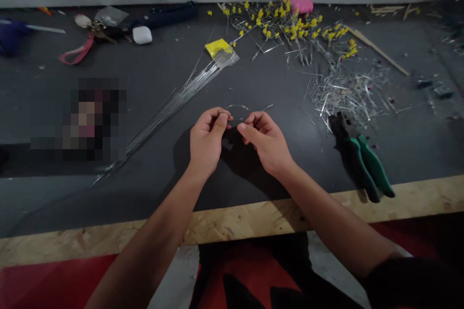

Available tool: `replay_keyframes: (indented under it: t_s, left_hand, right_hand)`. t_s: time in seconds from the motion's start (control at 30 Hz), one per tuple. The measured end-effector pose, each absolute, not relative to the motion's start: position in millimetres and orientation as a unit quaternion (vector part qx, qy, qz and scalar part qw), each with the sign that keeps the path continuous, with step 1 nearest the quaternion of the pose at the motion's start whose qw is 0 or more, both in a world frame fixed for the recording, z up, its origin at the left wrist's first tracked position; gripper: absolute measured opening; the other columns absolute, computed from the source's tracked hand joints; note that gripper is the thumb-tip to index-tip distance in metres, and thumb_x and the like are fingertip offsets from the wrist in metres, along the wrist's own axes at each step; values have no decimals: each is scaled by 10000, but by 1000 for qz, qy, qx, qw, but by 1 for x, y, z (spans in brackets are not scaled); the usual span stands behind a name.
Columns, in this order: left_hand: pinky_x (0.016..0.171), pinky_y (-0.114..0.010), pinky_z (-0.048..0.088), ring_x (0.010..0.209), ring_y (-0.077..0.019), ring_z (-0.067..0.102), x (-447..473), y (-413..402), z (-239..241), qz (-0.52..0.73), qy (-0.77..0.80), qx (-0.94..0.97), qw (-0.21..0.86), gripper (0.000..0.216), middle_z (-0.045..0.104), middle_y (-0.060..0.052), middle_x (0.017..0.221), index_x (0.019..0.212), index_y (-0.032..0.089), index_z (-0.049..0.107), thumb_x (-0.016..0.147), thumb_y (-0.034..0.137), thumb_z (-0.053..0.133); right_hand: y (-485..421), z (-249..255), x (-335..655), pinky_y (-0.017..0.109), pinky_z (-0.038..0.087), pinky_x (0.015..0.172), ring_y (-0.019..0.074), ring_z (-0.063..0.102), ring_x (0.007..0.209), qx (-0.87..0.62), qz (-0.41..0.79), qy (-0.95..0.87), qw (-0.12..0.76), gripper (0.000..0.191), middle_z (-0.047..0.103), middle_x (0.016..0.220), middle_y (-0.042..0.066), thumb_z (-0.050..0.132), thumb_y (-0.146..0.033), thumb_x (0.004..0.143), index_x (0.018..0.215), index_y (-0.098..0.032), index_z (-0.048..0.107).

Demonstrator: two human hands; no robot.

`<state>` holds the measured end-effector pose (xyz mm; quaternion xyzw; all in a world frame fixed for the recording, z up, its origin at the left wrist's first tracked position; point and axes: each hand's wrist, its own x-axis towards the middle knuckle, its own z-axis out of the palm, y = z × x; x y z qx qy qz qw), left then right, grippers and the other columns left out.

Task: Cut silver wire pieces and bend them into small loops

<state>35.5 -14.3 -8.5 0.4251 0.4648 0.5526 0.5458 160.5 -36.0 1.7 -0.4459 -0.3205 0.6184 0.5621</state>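
Note:
Just above the dark tabletop, my left hand point(208, 140) pinches a thin silver wire point(238, 105) between thumb and forefinger. My right hand point(268, 142) grips the same wire from the other side, fingers closed. Between the hands the wire bends into a small loop, and one end sticks out past the right fingers. Left of my hands lies a long bundle of straight wires point(166, 106), its far end in a clear sleeve with a yellow label point(219, 48). Pliers with green and black handles point(362, 159) rest to the right, jaws by a pile of short wire pieces point(348, 94).
Wires with yellow tips point(275, 19) are heaped at the back, beside a pink object point(301, 5). A wooden stick point(379, 50) lies at the right. Keys point(103, 31), a white case point(142, 35) and a pink strap point(78, 53) sit back left. Bare wood edges the table point(246, 219).

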Motion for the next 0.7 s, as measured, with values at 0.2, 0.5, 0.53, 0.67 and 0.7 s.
replay_keyframes:
  t_s: [0.2,0.5,0.53,0.67,0.7]
  left_hand:
    - [703,-229,472,688,-95,594,35,-18,-6,509,427,396,634,119,640,12,752,841,184,662,766,274,685]
    - [686,-227,473,665,-95,591,38,-23,1,421,362,360,750,146,636,-4,698,766,144,650,747,274,715]
    - [678,-228,475,655,-94,588,38,-23,2,420,362,353,754,155,631,-2,691,750,144,644,738,277,723]
    - [665,-225,486,643,-90,591,37,-23,5,411,365,331,767,164,635,-4,705,767,140,650,731,279,729]
    - [663,-223,488,643,-89,592,38,-24,5,410,365,328,769,162,638,-4,707,772,140,653,731,276,730]
  right_hand:
    - [-32,2,170,207,404,556,79,468,655,-445,579,-359,581,314,497,802,-46,678,-288,763,1051,-305,555]
    - [-34,2,170,229,431,562,81,481,589,-396,607,-419,547,191,522,721,-38,542,-432,864,945,-281,627]
    - [-34,2,170,225,433,554,80,489,591,-395,608,-417,548,193,527,720,-38,548,-444,858,908,-272,621]
    - [-34,2,169,213,445,534,79,510,598,-408,608,-400,551,255,534,723,-38,526,-506,850,852,-258,583]
    - [-33,2,169,211,447,534,78,510,597,-413,606,-398,551,276,530,717,-37,507,-520,855,842,-254,579]
